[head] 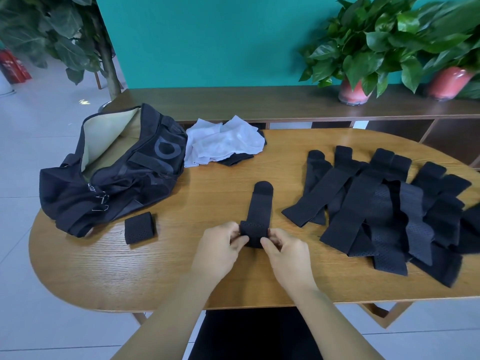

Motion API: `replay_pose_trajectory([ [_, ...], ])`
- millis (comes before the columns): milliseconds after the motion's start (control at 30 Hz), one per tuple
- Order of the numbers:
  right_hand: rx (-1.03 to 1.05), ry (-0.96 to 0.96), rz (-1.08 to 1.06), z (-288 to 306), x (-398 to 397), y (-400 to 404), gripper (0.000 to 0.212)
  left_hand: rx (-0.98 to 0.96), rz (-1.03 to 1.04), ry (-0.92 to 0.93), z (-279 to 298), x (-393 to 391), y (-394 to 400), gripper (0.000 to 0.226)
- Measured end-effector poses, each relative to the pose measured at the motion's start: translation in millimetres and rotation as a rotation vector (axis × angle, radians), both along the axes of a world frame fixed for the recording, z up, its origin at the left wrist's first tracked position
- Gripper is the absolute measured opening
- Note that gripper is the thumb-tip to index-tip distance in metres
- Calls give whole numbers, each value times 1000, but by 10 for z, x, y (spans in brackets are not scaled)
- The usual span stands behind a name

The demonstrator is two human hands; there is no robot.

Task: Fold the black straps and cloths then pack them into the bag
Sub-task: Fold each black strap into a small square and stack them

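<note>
Wooden oval surface [181, 276], teal wall behind, potted plants [363, 53] on a low shelf. Both hands work mid-surface: left hand [220, 245] and right hand [285, 248] each pinch a side of the rolled near end of one black strap [259, 209], so both grips are grasping it; its unfolded tail runs away from the grip toward the wall. Left of the grip, one folded strap [139, 227] lies finished, just beside the open black bag [117, 172]. Beyond that, white cloths [223, 141] sit crumpled over a dark piece. Right of the grip, a big pile of unfolded straps [389, 209] waits. Judgement: early stage, one done, one in hand, nothing visibly packed, most folding left.
</note>
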State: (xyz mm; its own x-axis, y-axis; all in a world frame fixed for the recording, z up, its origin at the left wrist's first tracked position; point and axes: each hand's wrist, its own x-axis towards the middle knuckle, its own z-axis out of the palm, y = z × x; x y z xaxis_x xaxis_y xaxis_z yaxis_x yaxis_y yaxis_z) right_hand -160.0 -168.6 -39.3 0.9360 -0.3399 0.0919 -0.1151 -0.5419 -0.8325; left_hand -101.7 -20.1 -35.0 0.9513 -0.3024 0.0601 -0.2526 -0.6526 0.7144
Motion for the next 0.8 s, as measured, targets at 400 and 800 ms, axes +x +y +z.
replay_pose_trajectory([
  [400,-263,86,-153,-60,214,98,23,303,-26,-55,94,112,-171,39],
  [800,-694,-99,-116,-141,197,138,28,500,-40,-208,37,67,-242,48],
])
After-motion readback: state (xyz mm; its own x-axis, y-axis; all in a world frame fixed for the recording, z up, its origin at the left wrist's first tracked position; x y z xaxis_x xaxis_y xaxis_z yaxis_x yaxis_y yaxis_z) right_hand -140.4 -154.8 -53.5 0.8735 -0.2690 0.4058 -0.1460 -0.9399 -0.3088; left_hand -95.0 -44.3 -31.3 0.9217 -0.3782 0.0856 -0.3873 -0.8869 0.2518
